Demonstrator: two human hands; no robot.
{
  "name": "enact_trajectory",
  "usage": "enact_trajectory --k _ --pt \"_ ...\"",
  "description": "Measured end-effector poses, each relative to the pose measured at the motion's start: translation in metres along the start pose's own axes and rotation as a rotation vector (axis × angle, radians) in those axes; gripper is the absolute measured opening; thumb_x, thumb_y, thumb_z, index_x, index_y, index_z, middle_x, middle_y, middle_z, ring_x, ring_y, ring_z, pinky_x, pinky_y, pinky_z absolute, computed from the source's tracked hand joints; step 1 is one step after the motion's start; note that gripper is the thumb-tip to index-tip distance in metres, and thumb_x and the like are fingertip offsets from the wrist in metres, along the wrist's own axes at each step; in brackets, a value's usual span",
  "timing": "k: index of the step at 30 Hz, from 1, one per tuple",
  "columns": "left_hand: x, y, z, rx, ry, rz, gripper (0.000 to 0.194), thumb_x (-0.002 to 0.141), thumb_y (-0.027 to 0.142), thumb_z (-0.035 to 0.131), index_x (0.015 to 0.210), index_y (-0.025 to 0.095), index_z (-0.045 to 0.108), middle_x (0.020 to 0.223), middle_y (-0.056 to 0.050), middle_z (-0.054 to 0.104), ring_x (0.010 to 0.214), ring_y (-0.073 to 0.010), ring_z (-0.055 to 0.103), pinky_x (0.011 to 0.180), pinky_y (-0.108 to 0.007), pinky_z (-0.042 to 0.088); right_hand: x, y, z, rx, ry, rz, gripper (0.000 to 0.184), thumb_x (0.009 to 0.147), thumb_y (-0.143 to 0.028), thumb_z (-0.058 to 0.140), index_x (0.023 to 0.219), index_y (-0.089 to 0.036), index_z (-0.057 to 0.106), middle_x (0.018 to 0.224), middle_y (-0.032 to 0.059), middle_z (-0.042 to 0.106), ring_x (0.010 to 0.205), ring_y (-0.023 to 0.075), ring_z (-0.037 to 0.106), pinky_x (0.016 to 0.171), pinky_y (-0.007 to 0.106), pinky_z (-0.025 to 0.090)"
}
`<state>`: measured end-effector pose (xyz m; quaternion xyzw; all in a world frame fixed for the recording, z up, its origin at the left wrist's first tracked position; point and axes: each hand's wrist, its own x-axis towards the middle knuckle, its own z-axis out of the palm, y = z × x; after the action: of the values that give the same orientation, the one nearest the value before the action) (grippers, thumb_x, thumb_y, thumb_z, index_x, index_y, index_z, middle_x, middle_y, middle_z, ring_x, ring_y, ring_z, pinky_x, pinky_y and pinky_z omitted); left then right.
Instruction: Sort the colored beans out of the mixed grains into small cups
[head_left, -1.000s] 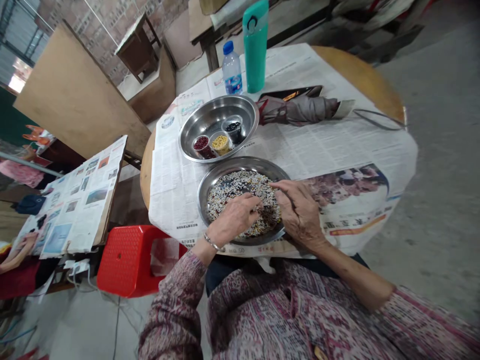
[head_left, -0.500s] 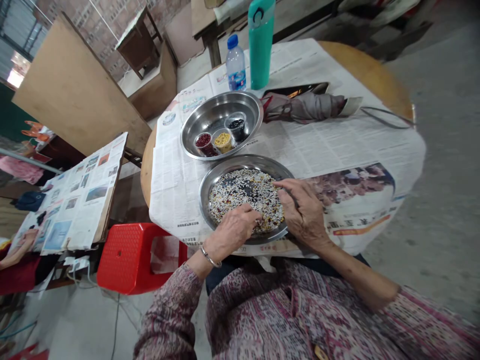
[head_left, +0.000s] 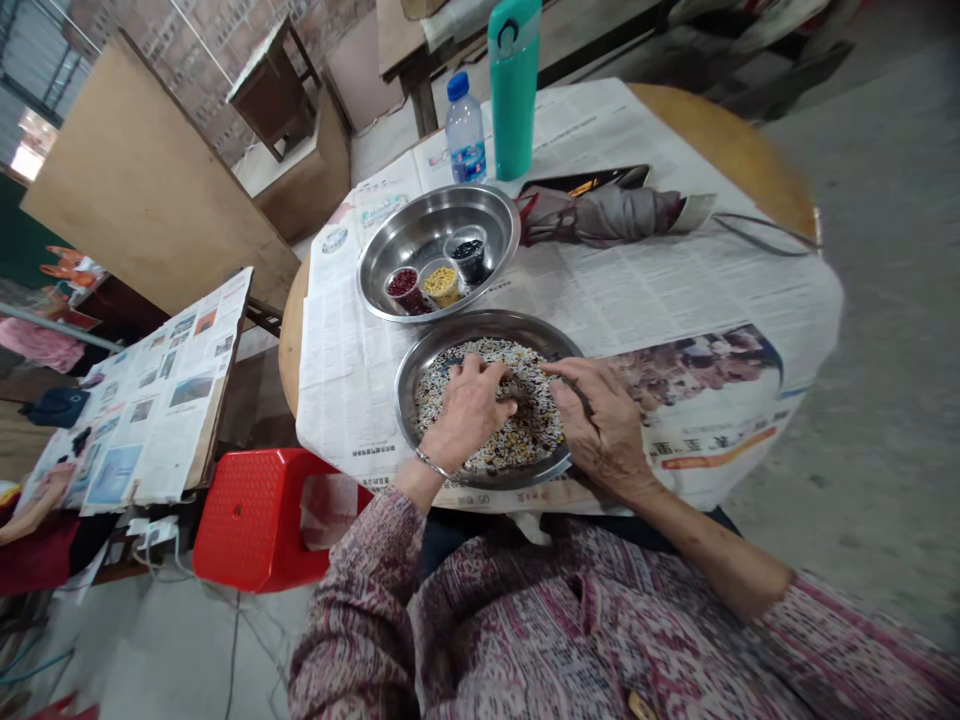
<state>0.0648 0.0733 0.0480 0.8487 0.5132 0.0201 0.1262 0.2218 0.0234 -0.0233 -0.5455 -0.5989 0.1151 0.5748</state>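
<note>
A shallow steel plate (head_left: 480, 325) holds a layer of mixed rice, beans and seeds (head_left: 529, 425) on the newspaper-covered table. My left hand (head_left: 469, 410), with a metal bangle on its wrist, lies with spread fingers in the middle of the grains. My right hand (head_left: 600, 425) rests at the plate's right side, its curved fingers over the grains. Neither hand visibly holds anything. Behind the plate, a steel bowl (head_left: 439, 205) contains cups of red beans (head_left: 403, 285), yellow grains (head_left: 441, 285) and black seeds (head_left: 469, 258).
A teal flask (head_left: 514, 90) and a water bottle (head_left: 465, 135) stand behind the bowl. A folded grey umbrella (head_left: 600, 215) lies on a phone (head_left: 592, 178). A red plastic stool (head_left: 255, 520) stands below left of the table, with a newspaper-covered board (head_left: 150, 390) beyond it.
My left hand has moved farther onto the plate, from its near edge to the middle of the grains. Its fingers now spread across them. My right hand has barely moved.
</note>
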Motion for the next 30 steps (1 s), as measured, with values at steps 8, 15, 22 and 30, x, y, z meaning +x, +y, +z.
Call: enact_trajectory --k 8,15,22,30 --pt "0.01 0.014 0.001 -0.103 -0.078 0.168 0.013 0.095 0.009 0.059 0.101 0.013 0.069 0.104 -0.009 0.07 0.104 -0.0228 0.067 0.103 -0.037 0.056 0.0 0.002 0.0 -0.007 0.002 -0.02 0.023 0.101 -0.031 0.052 0.114 -0.025 0.07 0.109 0.01 0.073 0.105 0.028 0.067 0.095 0.051 0.055" --pt "-0.036 0.005 -0.001 -0.16 -0.105 0.217 0.019 0.094 0.006 0.057 0.1 0.017 0.07 0.101 -0.004 0.07 0.101 -0.0193 0.068 0.099 -0.035 0.057 0.0 0.001 0.0 0.004 0.002 -0.015 0.024 0.1 -0.029 0.052 0.115 -0.026 0.071 0.11 0.0093 0.073 0.107 0.0283 0.067 0.097 0.052 0.054" --pt "-0.051 0.006 0.009 -0.164 -0.219 0.336 0.021 0.1 0.009 0.053 0.109 0.018 0.07 0.108 -0.005 0.069 0.108 -0.0183 0.068 0.101 -0.033 0.057 -0.001 0.001 0.002 0.023 0.029 -0.034 0.025 0.099 -0.028 0.053 0.116 -0.026 0.071 0.11 0.0098 0.073 0.107 0.0281 0.066 0.096 0.05 0.054" --pt "-0.028 0.002 0.015 -0.107 0.033 0.15 0.025 0.102 0.011 0.05 0.12 0.018 0.064 0.123 -0.009 0.064 0.117 -0.0215 0.063 0.106 -0.038 0.056 -0.001 0.001 0.002 0.0 0.007 -0.003 0.024 0.1 -0.031 0.053 0.113 -0.026 0.071 0.11 0.0099 0.073 0.107 0.0281 0.066 0.098 0.052 0.054"
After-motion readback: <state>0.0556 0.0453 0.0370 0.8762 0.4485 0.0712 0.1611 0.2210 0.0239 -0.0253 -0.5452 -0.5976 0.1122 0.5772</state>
